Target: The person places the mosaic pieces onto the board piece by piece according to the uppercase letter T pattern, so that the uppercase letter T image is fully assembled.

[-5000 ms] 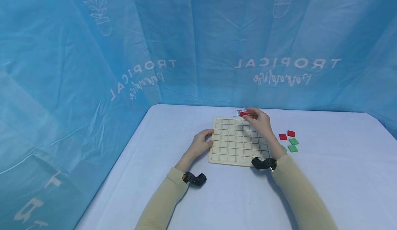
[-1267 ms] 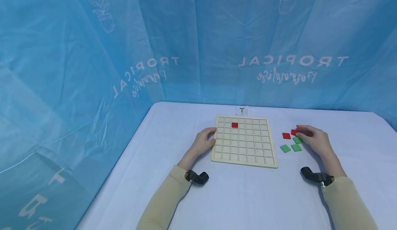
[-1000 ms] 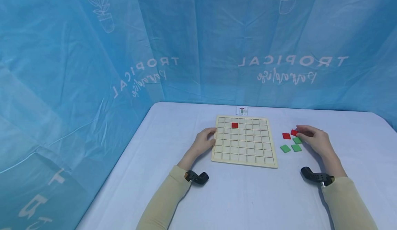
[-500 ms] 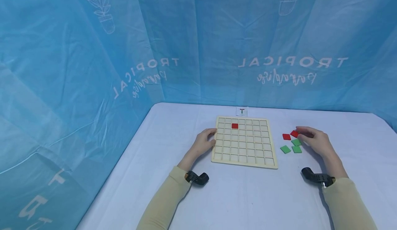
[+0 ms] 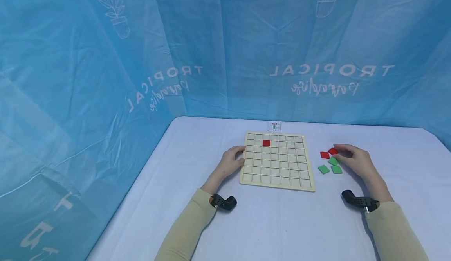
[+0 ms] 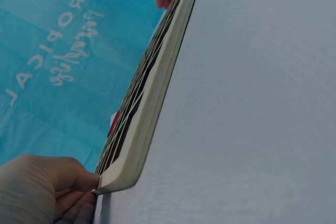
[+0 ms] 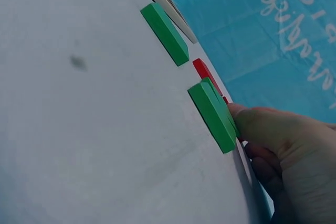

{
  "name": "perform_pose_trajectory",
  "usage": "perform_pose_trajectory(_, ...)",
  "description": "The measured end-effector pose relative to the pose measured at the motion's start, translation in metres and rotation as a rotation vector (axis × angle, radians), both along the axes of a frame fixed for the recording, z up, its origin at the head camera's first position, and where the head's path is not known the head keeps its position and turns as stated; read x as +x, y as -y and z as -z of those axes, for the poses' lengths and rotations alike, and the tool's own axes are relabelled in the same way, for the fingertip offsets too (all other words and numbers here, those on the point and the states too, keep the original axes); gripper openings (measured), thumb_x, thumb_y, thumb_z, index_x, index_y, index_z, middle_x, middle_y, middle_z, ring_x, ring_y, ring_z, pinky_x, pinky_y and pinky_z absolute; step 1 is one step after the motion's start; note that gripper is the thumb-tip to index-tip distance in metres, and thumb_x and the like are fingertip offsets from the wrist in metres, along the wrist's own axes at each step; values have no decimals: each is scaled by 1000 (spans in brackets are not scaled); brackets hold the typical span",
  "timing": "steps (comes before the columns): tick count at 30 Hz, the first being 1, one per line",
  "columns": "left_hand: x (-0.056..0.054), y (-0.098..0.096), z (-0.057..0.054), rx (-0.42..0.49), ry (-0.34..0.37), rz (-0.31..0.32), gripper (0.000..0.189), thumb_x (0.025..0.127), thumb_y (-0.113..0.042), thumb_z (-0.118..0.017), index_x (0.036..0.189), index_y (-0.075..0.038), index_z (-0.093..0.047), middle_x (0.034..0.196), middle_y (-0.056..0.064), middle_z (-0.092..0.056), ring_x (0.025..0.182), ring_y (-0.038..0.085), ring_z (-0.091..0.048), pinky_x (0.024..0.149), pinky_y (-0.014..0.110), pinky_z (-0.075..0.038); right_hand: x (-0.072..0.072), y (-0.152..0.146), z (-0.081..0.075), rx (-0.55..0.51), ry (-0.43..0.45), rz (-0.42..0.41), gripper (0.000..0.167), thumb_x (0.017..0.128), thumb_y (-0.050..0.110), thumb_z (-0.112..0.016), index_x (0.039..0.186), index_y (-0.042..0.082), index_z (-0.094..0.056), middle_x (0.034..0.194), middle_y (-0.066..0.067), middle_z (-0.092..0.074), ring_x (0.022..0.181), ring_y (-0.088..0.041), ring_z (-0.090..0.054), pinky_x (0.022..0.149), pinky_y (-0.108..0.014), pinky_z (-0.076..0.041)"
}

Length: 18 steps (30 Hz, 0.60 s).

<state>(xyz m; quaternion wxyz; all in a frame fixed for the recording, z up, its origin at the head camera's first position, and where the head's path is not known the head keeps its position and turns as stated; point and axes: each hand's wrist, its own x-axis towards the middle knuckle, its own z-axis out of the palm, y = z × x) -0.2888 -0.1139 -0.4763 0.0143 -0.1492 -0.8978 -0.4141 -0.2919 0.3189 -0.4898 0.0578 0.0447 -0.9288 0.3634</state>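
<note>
Right of the middle of the frame, a square wooden grid board (image 5: 278, 161) lies flat on the white bench (image 5: 267, 225). The left hand (image 5: 229, 162) grips its left edge, thumb and fingers set against the rim; in the left wrist view this grip shows at the lower left.

On the board, 1 red tile (image 5: 266, 143) sits in the 3rd column from the left, 2nd row from the top. To the right of the board lie 2 more red tiles (image 5: 325, 155) and 3 green tiles (image 5: 336, 169), close together. The right hand (image 5: 359, 162) is at the right side of this group, its fingers bent, the fingertips at the farther-right red tile and the thumb beside the uppermost green tile. I cannot tell whether it pinches either.

Just above the board's top edge lies a small printed card (image 5: 274, 126) with a red and green pattern on a grid. Behind the bench hangs a blue curtain (image 5: 246, 49) with mirrored white lettering.
</note>
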Motion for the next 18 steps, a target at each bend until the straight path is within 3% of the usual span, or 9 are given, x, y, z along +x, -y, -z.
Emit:
perform_pose_trajectory(11, 0, 4, -2, 14, -9, -6, 47, 88, -3, -57, 134, 0, -49, 133, 12, -51, 125, 22, -46, 107, 31, -34, -4, 5, 0, 34, -57, 42, 43, 95, 22, -57, 133, 2, -51, 130, -25, -50, 122, -44, -42, 96, -62, -38)
perform_pose_trajectory(18, 0, 1, -1, -9, 12, 4, 49, 88, -5, -57, 136, -2, -47, 135, 10, -50, 127, 20, -44, 107, 28, -33, 4, 9, -26, -90, -78, 96, 51, 95, 33, -54, 137, 4, -48, 131, -25, -49, 123, -46, -39, 93, -67, -36)
